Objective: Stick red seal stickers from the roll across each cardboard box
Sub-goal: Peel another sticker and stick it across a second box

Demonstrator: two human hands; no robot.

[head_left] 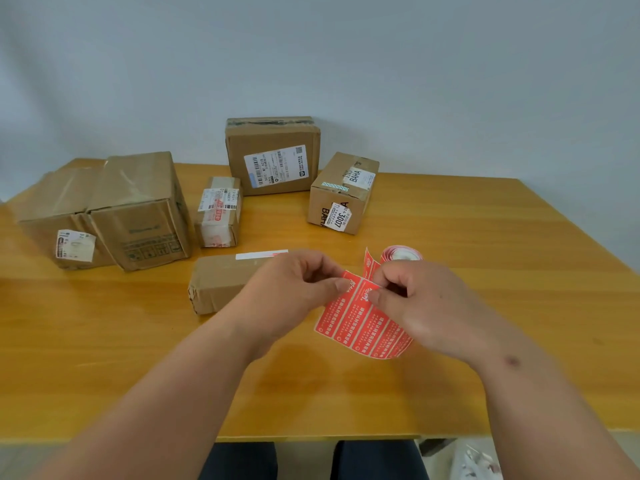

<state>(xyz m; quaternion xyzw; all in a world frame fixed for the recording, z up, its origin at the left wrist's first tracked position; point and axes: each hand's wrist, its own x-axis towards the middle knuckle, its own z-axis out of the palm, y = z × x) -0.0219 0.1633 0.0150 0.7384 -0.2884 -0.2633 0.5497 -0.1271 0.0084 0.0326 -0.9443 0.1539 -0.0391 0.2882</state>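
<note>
Both hands met above the wooden desk (485,237), working at a strip of red seal stickers (360,323). The left hand (287,292) pinched the strip's upper left corner between thumb and fingertips, and the right hand (415,299) pinched its top edge just beside, fingers curled over it. The strip hung down from their grip, showing rows of white Chinese print too small to read. It ran back to the roll (401,254), which lay on the desk just behind the right hand.

A low cardboard box (218,282) lay just behind the left hand, partly hidden by it, with a white and red strip along its far top edge. Farther back stood five more boxes. Two large ones (138,209) stood touching at the left; the outer one bore a torn white label, the inner one faint handling symbols. A small box (220,211) wrapped in clear tape carried a barcode label and a red sticker. At the back, an upright box (273,157) showed a shipping label with barcodes and a QR code. To its right, a box (343,192) read "BAHA" on a top label and "3007" on a tag on its front.
</note>
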